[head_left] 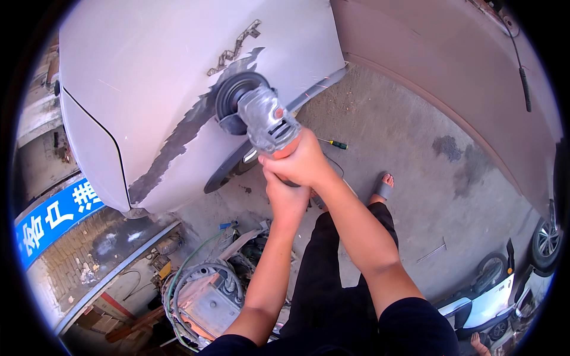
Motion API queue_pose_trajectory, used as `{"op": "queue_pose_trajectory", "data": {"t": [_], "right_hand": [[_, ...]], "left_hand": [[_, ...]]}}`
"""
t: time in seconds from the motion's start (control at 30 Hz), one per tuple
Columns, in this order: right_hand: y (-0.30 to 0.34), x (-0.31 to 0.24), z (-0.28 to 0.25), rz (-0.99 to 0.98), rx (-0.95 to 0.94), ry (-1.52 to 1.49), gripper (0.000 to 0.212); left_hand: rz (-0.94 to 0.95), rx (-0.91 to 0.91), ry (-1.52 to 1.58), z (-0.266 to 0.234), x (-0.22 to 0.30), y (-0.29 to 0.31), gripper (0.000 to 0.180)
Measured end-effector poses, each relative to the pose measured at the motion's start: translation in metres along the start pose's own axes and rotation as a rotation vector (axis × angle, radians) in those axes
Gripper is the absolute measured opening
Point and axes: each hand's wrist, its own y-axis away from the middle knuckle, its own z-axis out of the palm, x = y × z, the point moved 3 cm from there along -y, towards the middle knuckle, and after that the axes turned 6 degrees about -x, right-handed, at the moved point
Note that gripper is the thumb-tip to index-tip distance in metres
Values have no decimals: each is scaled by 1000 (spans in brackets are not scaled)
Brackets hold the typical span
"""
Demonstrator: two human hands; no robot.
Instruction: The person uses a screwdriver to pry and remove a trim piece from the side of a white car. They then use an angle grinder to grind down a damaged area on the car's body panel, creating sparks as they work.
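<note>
Both my hands are wrapped round the body of an angle grinder (270, 121) with a clear-wrapped head and an orange body. My right hand (304, 159) grips it just behind the head. Below it, my left hand (286, 193) closes round the rear part, and its fingers are partly hidden. The grinder's round disc (237, 94) is at the pale car panel (166, 71), over a dark grey bared streak (172, 139) that slants across the paint. A few spark trails show beside it. Raised metal lettering (234, 48) sits just above the streak.
A green-handled screwdriver (338, 144) lies on the concrete floor (409, 196). At lower left stands a machine (211, 305) with coiled hoses, near a blue sign (56, 222). A large pinkish-brown panel (451, 71) curves along the right. Parked vehicles (487, 302) and another person's hand (478, 344) are lower right.
</note>
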Motion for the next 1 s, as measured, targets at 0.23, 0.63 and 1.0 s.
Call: {"op": "queue_pose_trajectory", "data": {"t": [0.23, 0.63, 1.0], "right_hand": [[5, 11, -8, 69, -47, -20, 45], [11, -23, -28, 99, 188, 327, 50], [5, -33, -33, 49, 195, 253, 55]], "left_hand": [[6, -6, -55, 13, -4, 7, 95], [171, -205, 138, 37, 2, -4, 81], [-6, -259, 158, 39, 10, -5, 69]]}}
